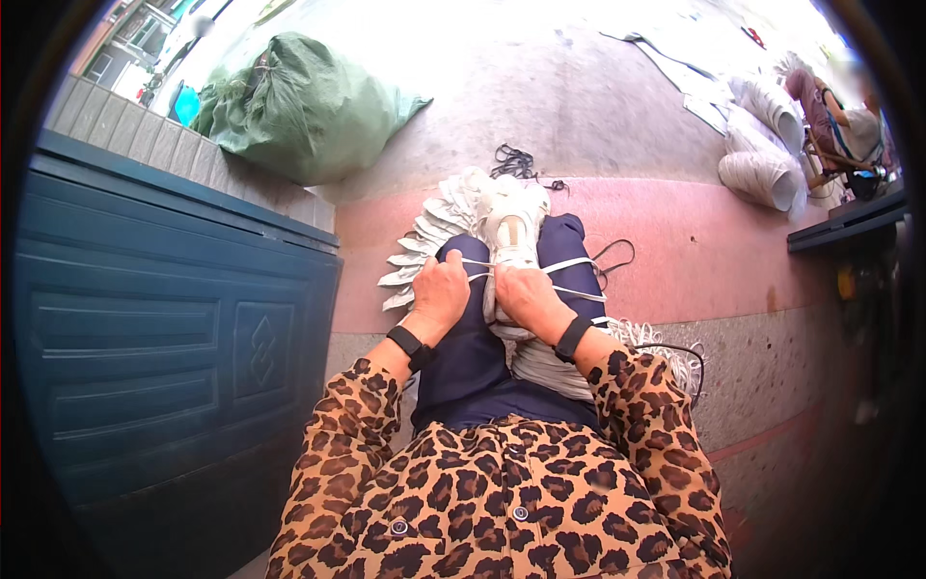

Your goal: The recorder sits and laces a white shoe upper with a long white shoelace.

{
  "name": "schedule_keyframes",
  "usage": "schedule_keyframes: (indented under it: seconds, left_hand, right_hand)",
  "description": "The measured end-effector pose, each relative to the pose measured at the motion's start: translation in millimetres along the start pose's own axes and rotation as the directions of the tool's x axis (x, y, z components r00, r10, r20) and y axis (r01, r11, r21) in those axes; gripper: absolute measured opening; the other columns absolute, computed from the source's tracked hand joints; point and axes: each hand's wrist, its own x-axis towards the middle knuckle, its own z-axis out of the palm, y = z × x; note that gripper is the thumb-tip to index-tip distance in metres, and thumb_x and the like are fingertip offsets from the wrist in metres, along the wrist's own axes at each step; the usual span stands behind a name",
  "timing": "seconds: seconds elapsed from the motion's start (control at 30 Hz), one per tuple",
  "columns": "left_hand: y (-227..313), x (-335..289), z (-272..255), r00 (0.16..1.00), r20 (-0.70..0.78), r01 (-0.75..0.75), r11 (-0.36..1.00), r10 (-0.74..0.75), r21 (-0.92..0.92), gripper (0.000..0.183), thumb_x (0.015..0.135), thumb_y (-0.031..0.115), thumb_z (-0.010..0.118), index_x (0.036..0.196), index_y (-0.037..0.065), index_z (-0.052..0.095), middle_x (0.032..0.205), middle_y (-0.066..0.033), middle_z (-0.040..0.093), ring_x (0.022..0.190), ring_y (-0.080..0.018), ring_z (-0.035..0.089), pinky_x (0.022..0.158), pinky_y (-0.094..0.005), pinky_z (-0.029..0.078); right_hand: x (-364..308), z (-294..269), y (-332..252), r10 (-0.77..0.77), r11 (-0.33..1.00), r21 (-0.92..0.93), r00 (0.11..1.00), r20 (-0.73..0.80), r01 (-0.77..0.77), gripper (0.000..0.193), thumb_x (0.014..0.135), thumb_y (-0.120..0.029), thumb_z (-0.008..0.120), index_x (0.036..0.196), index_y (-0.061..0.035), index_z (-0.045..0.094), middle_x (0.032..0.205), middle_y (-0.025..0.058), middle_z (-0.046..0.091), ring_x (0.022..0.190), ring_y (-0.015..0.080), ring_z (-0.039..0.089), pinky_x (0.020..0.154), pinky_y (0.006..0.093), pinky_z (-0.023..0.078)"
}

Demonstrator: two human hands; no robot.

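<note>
Between my knees is a white shoe upper [514,234], with its opening facing up. My left hand [439,291] is closed on a thin white shoelace [476,262] at the upper's left side, pulled level toward the left knee. My right hand [531,299] lies against the upper's near end, its fingers closed around the lace; the fingertips are partly hidden. Loose white lace ends [571,263] trail over my right thigh. A fanned row of white shoe uppers [413,253] lies left of my knees. Beneath my right forearm lies a whitish stack [548,372].
A bundle of white laces [666,349] lies by my right thigh. Black cords [514,161] are on the floor ahead. A green sack [299,111] stands far left, beyond a blue door [174,328]. White wrapped rolls [762,179] lie at right, near a seated person [854,130].
</note>
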Motion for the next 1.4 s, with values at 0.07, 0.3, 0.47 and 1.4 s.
schedule_keyframes:
  seconds: [0.07, 0.3, 0.47, 1.4]
  left_hand:
    - [-3.5, 0.7, 1.6, 0.995, -0.023, 0.092, 0.995, -0.093, -0.043, 0.013, 0.079, 0.01, 0.046, 0.089, 0.005, 0.052, 0.071, -0.0192, 0.058, 0.067, -0.0347, 0.058, 0.057, -0.0439, 0.047]
    - [-5.4, 6.6, 7.4, 0.939, 0.117, 0.343, 0.899, -0.323, -0.271, 0.017, 0.082, 0.015, 0.046, 0.093, 0.004, 0.053, 0.079, -0.0234, 0.058, 0.074, -0.0395, 0.056, 0.067, -0.0469, 0.045]
    - [32.5, 25.2, 3.8, 0.995, 0.088, 0.072, 0.931, -0.043, -0.359, 0.021, 0.083, 0.023, 0.049, 0.087, 0.005, 0.058, 0.076, -0.019, 0.059, 0.078, -0.0374, 0.055, 0.072, -0.0456, 0.044]
    - [-103.9, 50.6, -47.1, 0.91, 0.35, 0.392, 0.185, -0.222, -0.901, 0.022, 0.084, 0.013, 0.056, 0.106, 0.007, 0.054, 0.064, 0.0058, 0.045, 0.056, -0.0021, 0.039, 0.05, -0.0179, 0.034]
  right_hand:
    - [-1.8, -12.2, 3.0, -0.004, 0.991, 0.131, 0.986, 0.168, -0.019, 0.008, 0.077, -0.01, 0.049, 0.079, -0.0044, 0.055, 0.062, 0.0093, 0.056, 0.055, 0.0225, 0.059, 0.05, 0.032, 0.048]
    - [-51.0, -232.1, 88.0, 0.305, -0.47, 0.869, 0.952, -0.007, 0.157, 0.017, 0.088, -0.023, 0.047, 0.083, -0.0069, 0.046, 0.057, -0.0042, 0.031, 0.045, 0.0043, 0.027, 0.04, 0.0185, 0.022]
    - [-104.0, -368.6, 131.9, 0.333, -0.556, 0.565, 0.786, -0.52, 0.609, 0.016, 0.082, 0.001, 0.038, 0.069, -0.0078, 0.035, 0.058, -0.0019, 0.028, 0.042, 0.0063, 0.021, 0.04, 0.0223, 0.018]
    - [-17.6, -16.8, 29.7, 0.105, 0.992, 0.062, 0.994, 0.024, -0.106, 0.006, 0.069, -0.006, 0.055, 0.07, -0.0028, 0.059, 0.073, 0.0132, 0.054, 0.074, 0.0288, 0.053, 0.068, 0.0363, 0.045]
